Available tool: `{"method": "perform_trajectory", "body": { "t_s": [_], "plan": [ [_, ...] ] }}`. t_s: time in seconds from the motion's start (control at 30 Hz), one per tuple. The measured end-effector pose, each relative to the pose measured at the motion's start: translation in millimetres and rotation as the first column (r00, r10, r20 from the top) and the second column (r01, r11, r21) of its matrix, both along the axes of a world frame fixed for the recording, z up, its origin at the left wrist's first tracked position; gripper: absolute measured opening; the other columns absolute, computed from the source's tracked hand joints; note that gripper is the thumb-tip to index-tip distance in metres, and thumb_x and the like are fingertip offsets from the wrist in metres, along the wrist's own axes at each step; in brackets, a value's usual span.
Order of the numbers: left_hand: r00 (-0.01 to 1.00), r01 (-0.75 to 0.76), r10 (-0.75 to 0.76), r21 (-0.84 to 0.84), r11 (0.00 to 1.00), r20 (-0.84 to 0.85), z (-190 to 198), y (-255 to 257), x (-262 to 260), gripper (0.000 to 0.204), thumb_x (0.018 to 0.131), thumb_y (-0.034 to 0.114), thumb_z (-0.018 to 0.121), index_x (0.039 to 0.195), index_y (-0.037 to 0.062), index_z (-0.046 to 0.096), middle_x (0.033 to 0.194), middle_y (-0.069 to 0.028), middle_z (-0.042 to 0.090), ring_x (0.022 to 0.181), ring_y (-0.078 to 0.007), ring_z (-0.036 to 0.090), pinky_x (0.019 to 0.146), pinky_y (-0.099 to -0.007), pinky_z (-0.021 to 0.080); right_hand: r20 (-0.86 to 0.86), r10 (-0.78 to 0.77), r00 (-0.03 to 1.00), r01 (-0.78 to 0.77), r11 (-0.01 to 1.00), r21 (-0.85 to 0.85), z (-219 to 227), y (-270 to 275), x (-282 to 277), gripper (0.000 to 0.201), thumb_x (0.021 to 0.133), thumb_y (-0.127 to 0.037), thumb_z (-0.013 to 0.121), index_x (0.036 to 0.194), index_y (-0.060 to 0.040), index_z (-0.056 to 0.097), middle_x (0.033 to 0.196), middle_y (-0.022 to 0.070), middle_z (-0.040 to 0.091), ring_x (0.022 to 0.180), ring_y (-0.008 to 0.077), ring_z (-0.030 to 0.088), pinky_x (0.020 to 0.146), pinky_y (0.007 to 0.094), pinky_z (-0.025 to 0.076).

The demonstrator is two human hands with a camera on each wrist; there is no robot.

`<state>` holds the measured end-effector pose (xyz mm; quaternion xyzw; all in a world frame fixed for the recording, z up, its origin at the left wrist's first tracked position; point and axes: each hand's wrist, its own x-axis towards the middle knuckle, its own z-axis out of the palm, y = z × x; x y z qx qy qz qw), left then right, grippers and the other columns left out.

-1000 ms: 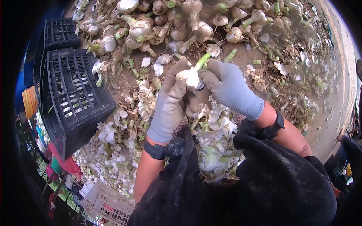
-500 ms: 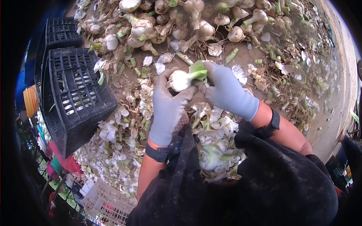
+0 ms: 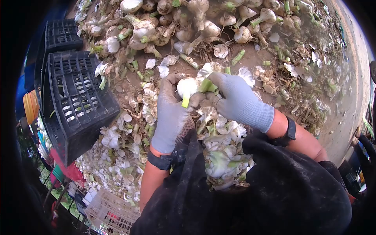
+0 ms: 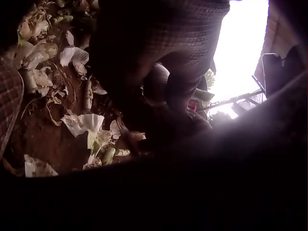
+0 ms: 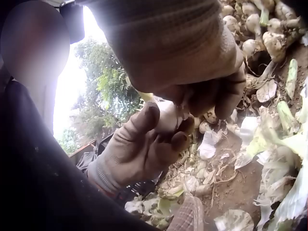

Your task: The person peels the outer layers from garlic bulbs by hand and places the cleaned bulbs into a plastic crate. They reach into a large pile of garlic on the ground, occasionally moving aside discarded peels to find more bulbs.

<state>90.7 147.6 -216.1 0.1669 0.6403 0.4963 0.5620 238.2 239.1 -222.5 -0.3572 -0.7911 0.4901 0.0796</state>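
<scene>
My gloved left hand [image 3: 169, 115] grips a white garlic bulb [image 3: 187, 85], its short green stem pointing down toward me in the head view. Against the bulb's right side, my gloved right hand [image 3: 243, 100] pinches a strip of green and white outer skin [image 3: 208, 86]. In the right wrist view the left hand [image 5: 137, 151] has its thumb and fingers around the bulb [image 5: 166, 116]. Dark glove fabric hides most of the bulb [image 4: 156, 84] in the left wrist view.
A heap of untrimmed garlic bulbs [image 3: 184, 19] lies ahead. Loose skins [image 3: 225, 152] and cut stems [image 3: 237, 57] cover the ground around and between the legs. Black crates [image 3: 78, 90] stand at the left, with a pale crate [image 3: 111, 211] nearer the person.
The bulb has turned in the left hand, so its stem swung from pointing up and right to pointing down. A skin strip has come away toward the right hand.
</scene>
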Motion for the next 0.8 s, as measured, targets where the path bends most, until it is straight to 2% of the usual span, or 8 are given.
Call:
{"method": "perform_trajectory", "body": {
  "t_s": [0.33, 0.43, 0.5, 0.57, 0.63, 0.7, 0.77, 0.8],
  "plan": [
    [0.963, 0.181, -0.182, 0.027, 0.983, 0.198, -5.8, -8.4, -3.2, 0.061, 0.076, 0.009, 0.077, 0.128, -0.0019, 0.047, 0.119, -0.0083, 0.056, 0.100, -0.0120, 0.057, 0.085, -0.0255, 0.049, 0.165, -0.036, 0.986, -0.023, 0.940, 0.340, -22.6, 44.2, 2.1, 0.024, 0.081, -0.014, 0.062, 0.104, -0.0067, 0.058, 0.082, 0.0169, 0.063, 0.082, 0.0367, 0.064, 0.069, 0.0438, 0.051],
    [0.986, 0.101, -0.096, -0.031, 0.994, 0.133, -1.3, -4.7, -2.7, 0.060, 0.077, -0.004, 0.066, 0.131, -0.0045, 0.040, 0.110, -0.0075, 0.056, 0.086, -0.0109, 0.058, 0.072, -0.0202, 0.049, 0.179, 0.137, 0.974, -0.171, 0.967, 0.191, -24.1, 32.3, 13.8, 0.028, 0.084, -0.016, 0.063, 0.110, -0.0080, 0.058, 0.085, 0.0167, 0.064, 0.082, 0.0342, 0.065, 0.072, 0.0400, 0.052],
    [0.974, 0.223, -0.222, 0.014, 0.975, -0.052, -4.9, -6.5, -2.4, 0.057, 0.080, -0.003, 0.065, 0.130, -0.0034, 0.040, 0.112, -0.0069, 0.056, 0.089, -0.0109, 0.058, 0.076, -0.0208, 0.049, -0.253, -0.036, 0.967, -0.066, 0.921, -0.385, -15.6, 19.0, 9.7, 0.030, 0.084, -0.018, 0.065, 0.110, -0.0054, 0.060, 0.087, 0.0155, 0.065, 0.079, 0.0294, 0.064, 0.073, 0.0366, 0.051],
    [0.958, 0.247, -0.233, 0.066, 0.967, -0.167, -10.4, -6.8, -1.8, 0.048, 0.085, 0.002, 0.062, 0.128, -0.0019, 0.043, 0.112, -0.0074, 0.056, 0.091, -0.0114, 0.059, 0.078, -0.0235, 0.050, -0.129, -0.092, 0.987, 0.011, 0.850, -0.526, -6.8, 17.2, 3.8, 0.026, 0.084, -0.018, 0.065, 0.104, -0.0020, 0.060, 0.085, 0.0152, 0.064, 0.075, 0.0255, 0.062, 0.071, 0.0345, 0.050],
    [0.957, -0.059, 0.058, -0.003, 0.998, 0.283, 0.0, -3.7, -6.2, 0.045, 0.088, 0.013, 0.064, 0.126, -0.0007, 0.044, 0.120, -0.0119, 0.055, 0.104, -0.0190, 0.059, 0.089, -0.0353, 0.052, -0.052, -0.121, 0.991, 0.085, 0.888, -0.451, -12.7, 12.0, -1.4, 0.024, 0.084, -0.017, 0.065, 0.099, 0.0002, 0.060, 0.080, 0.0162, 0.064, 0.074, 0.0248, 0.062, 0.070, 0.0341, 0.049],
    [0.981, -0.044, 0.043, 0.000, 0.999, 0.191, -12.0, -12.1, -16.6, 0.037, 0.092, 0.013, 0.057, 0.124, -0.0005, 0.046, 0.119, -0.0138, 0.056, 0.110, -0.0257, 0.058, 0.096, -0.0418, 0.049, -0.071, -0.120, 0.990, 0.083, 0.916, -0.393, -12.6, 17.6, 4.2, 0.019, 0.084, -0.014, 0.063, 0.098, -0.0012, 0.061, 0.075, 0.0168, 0.063, 0.074, 0.0282, 0.064, 0.069, 0.0362, 0.050],
    [0.796, -0.263, 0.118, 0.164, 0.951, 0.593, -15.0, -14.7, -20.8, 0.037, 0.092, 0.010, 0.055, 0.126, 0.0005, 0.046, 0.122, -0.0156, 0.056, 0.112, -0.0305, 0.057, 0.097, -0.0449, 0.049, 0.194, -0.261, 0.946, 0.225, 0.956, 0.187, -23.6, 35.6, 20.8, 0.018, 0.085, -0.005, 0.059, 0.103, -0.0033, 0.061, 0.089, 0.0133, 0.064, 0.077, 0.0230, 0.062, 0.068, 0.0300, 0.049],
    [0.801, -0.239, 0.073, 0.206, 0.949, 0.594, -17.3, -15.2, -24.3, 0.042, 0.091, 0.016, 0.058, 0.129, 0.0036, 0.046, 0.127, -0.0150, 0.055, 0.118, -0.0364, 0.053, 0.101, -0.0497, 0.043, 0.192, -0.255, 0.948, 0.220, 0.957, 0.190, -26.4, 37.6, 28.8, 0.018, 0.085, -0.005, 0.059, 0.103, -0.0033, 0.061, 0.089, 0.0133, 0.064, 0.077, 0.0230, 0.062, 0.068, 0.0300, 0.049]
  ]
}}
